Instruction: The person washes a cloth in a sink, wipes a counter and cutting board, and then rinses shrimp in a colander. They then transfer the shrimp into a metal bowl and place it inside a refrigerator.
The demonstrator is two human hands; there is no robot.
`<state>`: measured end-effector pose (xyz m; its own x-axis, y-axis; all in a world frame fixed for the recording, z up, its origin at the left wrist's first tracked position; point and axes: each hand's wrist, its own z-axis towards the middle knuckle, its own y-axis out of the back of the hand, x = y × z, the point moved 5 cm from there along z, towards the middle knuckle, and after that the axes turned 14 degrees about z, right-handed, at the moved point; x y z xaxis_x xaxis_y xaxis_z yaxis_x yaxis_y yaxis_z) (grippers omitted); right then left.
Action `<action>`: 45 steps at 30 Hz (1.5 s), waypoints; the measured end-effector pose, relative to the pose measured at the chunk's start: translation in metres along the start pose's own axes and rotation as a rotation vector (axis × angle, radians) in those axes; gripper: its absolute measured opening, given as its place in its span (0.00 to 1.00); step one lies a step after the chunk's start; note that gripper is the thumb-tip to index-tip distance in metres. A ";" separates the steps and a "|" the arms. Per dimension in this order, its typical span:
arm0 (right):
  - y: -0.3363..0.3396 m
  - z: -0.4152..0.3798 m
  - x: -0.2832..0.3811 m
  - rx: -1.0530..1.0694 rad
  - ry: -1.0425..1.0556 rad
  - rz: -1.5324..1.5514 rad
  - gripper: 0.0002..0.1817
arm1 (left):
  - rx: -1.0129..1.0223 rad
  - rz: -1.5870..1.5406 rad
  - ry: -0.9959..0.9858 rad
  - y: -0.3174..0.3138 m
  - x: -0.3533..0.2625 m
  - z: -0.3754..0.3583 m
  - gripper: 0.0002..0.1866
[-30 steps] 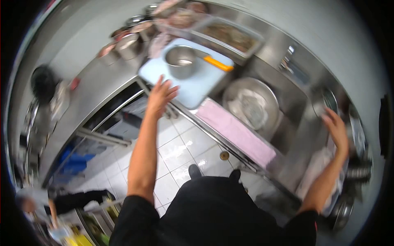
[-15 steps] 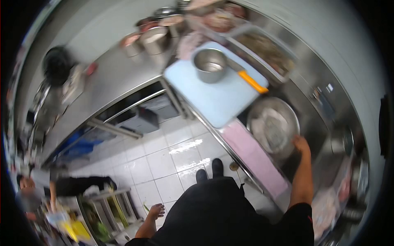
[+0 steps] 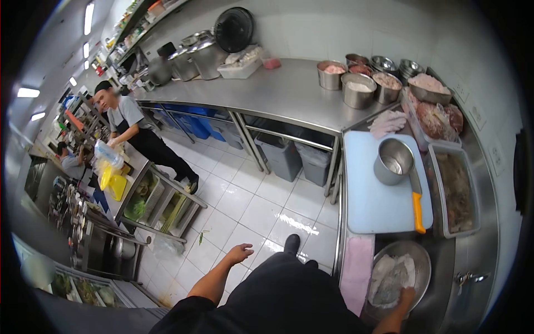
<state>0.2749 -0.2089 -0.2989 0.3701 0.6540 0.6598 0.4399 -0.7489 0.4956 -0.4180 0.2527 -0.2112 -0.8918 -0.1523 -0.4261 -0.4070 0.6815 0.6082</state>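
1. We counted one blue cutting board [image 3: 374,203], one steel pot [image 3: 392,161] and one orange-handled knife [image 3: 417,207] on it
2. We saw one round steel basin [image 3: 418,257], one pink cloth [image 3: 356,273]
3. We made out two co-workers [image 3: 129,127], and two hands: left hand [image 3: 240,254], right hand [image 3: 406,295]

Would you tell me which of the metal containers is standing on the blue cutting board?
The tall steel pot, alone on the blue cutting board beside the orange-handled knife; the other bowls stand on the steel counter.

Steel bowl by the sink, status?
Right hand on steel bowl rim, grip unclear. Left hand free, open, over floor. Knife lies on cutting board beside it.
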 end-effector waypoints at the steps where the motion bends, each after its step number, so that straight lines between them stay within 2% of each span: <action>1: 0.004 0.011 -0.004 0.019 0.067 0.063 0.19 | -0.027 -0.035 0.042 -0.002 0.005 0.000 0.28; 3: 0.000 -0.002 -0.008 0.029 0.101 0.126 0.13 | -0.042 -0.105 0.011 0.005 0.000 -0.009 0.27; 5: -0.006 -0.027 0.016 -0.003 0.096 0.120 0.10 | -0.091 -0.169 -0.038 0.021 -0.018 -0.010 0.25; 7: -0.011 0.074 -0.056 -0.134 0.459 0.117 0.10 | -0.158 -0.240 -0.123 0.041 -0.044 -0.005 0.24; 9: -0.019 0.096 -0.047 -0.032 0.646 0.136 0.16 | -0.215 -0.360 -0.220 0.060 -0.082 0.000 0.24; 13: -0.026 0.053 0.010 -0.063 0.717 0.019 0.16 | -0.224 -0.483 -0.476 0.076 -0.186 -0.018 0.22; 16: -0.018 0.040 0.023 -0.081 0.811 -0.030 0.17 | -0.206 -0.441 -0.674 0.060 -0.250 -0.035 0.18; 18: -0.012 0.040 0.027 -0.075 0.917 -0.054 0.17 | -0.294 -0.267 -0.829 0.057 -0.293 -0.073 0.17; 20: 0.010 0.050 0.022 -0.101 1.109 -0.104 0.18 | -0.334 -0.079 -1.036 0.040 -0.342 -0.104 0.15; 21: 0.004 -0.060 0.071 -0.053 0.894 0.074 0.13 | -0.329 0.008 -1.172 0.027 -0.365 -0.119 0.15; 22: 0.011 -0.104 0.094 -0.026 0.719 -0.044 0.12 | -0.297 0.091 -1.326 0.008 -0.387 -0.136 0.14; 24: 0.017 -0.193 0.147 -0.166 0.846 0.083 0.14 | -0.172 0.137 -1.605 -0.034 -0.430 -0.172 0.14; 25: 0.021 -0.199 0.151 -0.234 0.849 0.194 0.14 | -0.092 0.205 -1.689 -0.064 -0.450 -0.181 0.16; 26: 0.024 -0.211 0.165 -0.257 0.789 0.101 0.14 | -0.040 0.324 -1.757 -0.099 -0.463 -0.182 0.21; 27: 0.028 -0.235 0.185 -0.186 0.722 0.117 0.13 | -0.096 0.366 -1.879 -0.135 -0.472 -0.185 0.28; 29: 0.036 -0.278 0.219 -0.252 0.917 0.188 0.10 | -0.235 0.403 -1.946 -0.188 -0.493 -0.199 0.36; 30: 0.039 -0.291 0.233 -0.259 0.947 0.155 0.09 | -0.194 0.420 -1.905 -0.203 -0.507 -0.206 0.35; 32: 0.042 -0.307 0.253 -0.306 0.936 0.217 0.07 | -0.150 0.383 -1.908 -0.231 -0.518 -0.202 0.28; 35: 0.049 -0.309 0.255 -0.398 0.940 0.348 0.07 | -0.155 0.429 -1.914 -0.228 -0.535 -0.215 0.18; 38: 0.052 -0.303 0.243 -0.446 0.898 0.472 0.06 | -0.098 0.664 -1.830 -0.241 -0.549 -0.222 0.13; 43: 0.084 -0.320 0.259 -0.594 0.856 0.462 0.06 | -0.071 0.890 -1.803 -0.277 -0.539 -0.206 0.12; 45: 0.081 -0.294 0.223 -0.598 0.766 0.532 0.09 | -0.017 0.909 -1.795 -0.291 -0.534 -0.194 0.12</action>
<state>0.1529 -0.1554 0.0541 -0.3003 0.1492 0.9421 -0.1672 -0.9806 0.1020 0.1387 -0.0033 -0.0308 0.3688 0.9242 -0.0994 -0.0491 0.1262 0.9908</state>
